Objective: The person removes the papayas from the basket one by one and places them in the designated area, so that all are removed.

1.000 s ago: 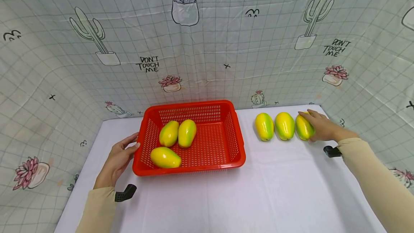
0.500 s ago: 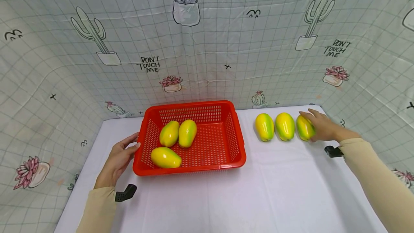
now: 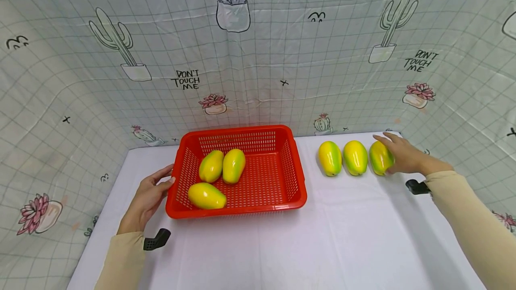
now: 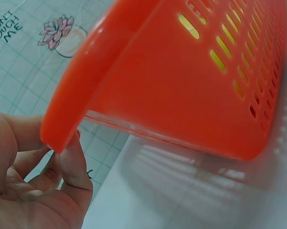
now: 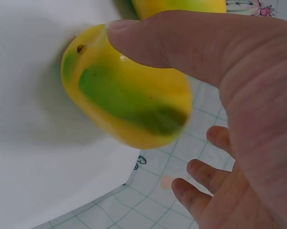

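Three yellow-green papayas lie in a row on the white table (image 3: 346, 236): left (image 3: 329, 158), middle (image 3: 355, 157), right (image 3: 380, 157). My right hand (image 3: 400, 155) sits against the right papaya's far side. In the right wrist view my thumb (image 5: 181, 43) lies over that papaya (image 5: 124, 100), and the other fingers are spread away from it. A red plastic basket (image 3: 242, 211) holds three more papayas (image 3: 211, 166) (image 3: 233, 165) (image 3: 206, 195). My left hand (image 3: 151, 188) touches the basket's left rim, its fingers (image 4: 74, 167) under the basket's corner (image 4: 181, 81).
A cactus-print cloth (image 3: 258, 57) walls in the table on the back and both sides. Black wrist-camera mounts (image 3: 157, 239) (image 3: 417, 186) stick out beside both sleeves. Bare white tabletop lies in front of the basket and the papaya row.
My right hand has slid slightly right off the rightmost papaya, which shows more now. The left hand, the basket and the other papayas have not moved.
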### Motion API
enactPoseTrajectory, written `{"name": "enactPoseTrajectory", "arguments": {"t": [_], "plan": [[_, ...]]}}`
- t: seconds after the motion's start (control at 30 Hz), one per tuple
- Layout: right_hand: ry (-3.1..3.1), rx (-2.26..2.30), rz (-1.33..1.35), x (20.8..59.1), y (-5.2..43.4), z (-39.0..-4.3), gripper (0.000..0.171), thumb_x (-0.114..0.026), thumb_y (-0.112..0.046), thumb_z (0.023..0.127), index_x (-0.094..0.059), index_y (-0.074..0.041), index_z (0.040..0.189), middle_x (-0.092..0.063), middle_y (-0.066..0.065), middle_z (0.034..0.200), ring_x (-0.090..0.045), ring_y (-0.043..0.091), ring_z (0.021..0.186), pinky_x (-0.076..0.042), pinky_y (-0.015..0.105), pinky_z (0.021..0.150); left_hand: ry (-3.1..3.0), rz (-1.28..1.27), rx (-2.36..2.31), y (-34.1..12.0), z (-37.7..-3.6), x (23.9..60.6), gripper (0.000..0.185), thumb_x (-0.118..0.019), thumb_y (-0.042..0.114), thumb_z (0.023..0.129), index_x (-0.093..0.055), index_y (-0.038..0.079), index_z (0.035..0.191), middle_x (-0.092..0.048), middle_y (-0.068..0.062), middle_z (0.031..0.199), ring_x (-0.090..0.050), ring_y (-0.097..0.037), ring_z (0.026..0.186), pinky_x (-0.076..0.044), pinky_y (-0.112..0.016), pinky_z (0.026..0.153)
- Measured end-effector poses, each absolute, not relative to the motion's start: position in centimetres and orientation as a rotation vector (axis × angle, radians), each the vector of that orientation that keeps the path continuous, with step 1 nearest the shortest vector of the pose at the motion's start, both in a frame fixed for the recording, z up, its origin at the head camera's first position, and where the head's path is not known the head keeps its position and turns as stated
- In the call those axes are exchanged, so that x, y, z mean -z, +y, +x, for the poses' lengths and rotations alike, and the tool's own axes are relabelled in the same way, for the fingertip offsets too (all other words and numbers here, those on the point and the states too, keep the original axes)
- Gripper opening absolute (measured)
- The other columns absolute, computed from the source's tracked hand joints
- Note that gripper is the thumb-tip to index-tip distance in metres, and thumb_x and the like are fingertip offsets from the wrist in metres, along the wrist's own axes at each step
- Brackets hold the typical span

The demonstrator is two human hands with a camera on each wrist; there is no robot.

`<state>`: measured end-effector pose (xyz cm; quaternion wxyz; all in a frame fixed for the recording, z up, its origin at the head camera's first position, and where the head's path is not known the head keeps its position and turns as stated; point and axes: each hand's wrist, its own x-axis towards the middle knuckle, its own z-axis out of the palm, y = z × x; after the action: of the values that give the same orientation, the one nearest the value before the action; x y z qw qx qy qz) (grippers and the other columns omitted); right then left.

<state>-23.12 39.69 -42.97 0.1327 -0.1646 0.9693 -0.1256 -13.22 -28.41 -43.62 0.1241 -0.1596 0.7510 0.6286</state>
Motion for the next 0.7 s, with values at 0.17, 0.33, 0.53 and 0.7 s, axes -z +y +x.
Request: {"name": "enactPoseTrajectory", "arguments": {"t": [0.17,0.33,0.53,0.7], "plan": [[2.825,0.362,-0.53,42.9,39.6,-23.2,0.107,-0.094,-0.002,0.07,-0.03,0.004,0.156,-0.019,0.046,0.157,-0.025,0.071,0.137,-0.026,0.085,0.108,2.186,-0.463,-1.835,-28.5,-13.2,43.7,0.06,-0.052,0.015,0.112,-0.03,0.011,0.168,-0.03,-0.02,0.164,-0.056,-0.007,0.112,-0.055,-0.013,0.09],[2.838,0.356,-0.589,42.2,38.9,-23.2,0.106,-0.094,-0.005,0.073,-0.029,0.003,0.156,-0.02,0.045,0.158,-0.026,0.071,0.138,-0.026,0.085,0.109,2.18,-0.465,-1.836,-28.6,-13.3,43.7,0.061,-0.052,0.016,0.112,-0.029,0.011,0.168,-0.03,-0.019,0.165,-0.056,-0.007,0.113,-0.055,-0.013,0.09],[2.855,0.341,-0.644,40.9,37.5,-23.2,0.105,-0.093,-0.005,0.075,-0.028,0.002,0.158,-0.019,0.043,0.16,-0.027,0.068,0.14,-0.028,0.083,0.11,2.173,-0.468,-1.834,-28.6,-13.3,43.7,0.061,-0.052,0.016,0.112,-0.029,0.011,0.168,-0.029,-0.019,0.166,-0.054,-0.013,0.119,-0.054,-0.012,0.09],[2.878,0.326,-0.708,39.7,36.1,-23.3,0.107,-0.094,-0.006,0.073,-0.03,0.003,0.158,-0.021,0.043,0.16,-0.028,0.068,0.14,-0.027,0.082,0.111,2.167,-0.473,-1.835,-28.7,-13.4,43.7,0.061,-0.052,0.016,0.112,-0.028,0.012,0.168,-0.027,-0.02,0.167,-0.051,-0.02,0.127,-0.054,-0.012,0.09]]}}
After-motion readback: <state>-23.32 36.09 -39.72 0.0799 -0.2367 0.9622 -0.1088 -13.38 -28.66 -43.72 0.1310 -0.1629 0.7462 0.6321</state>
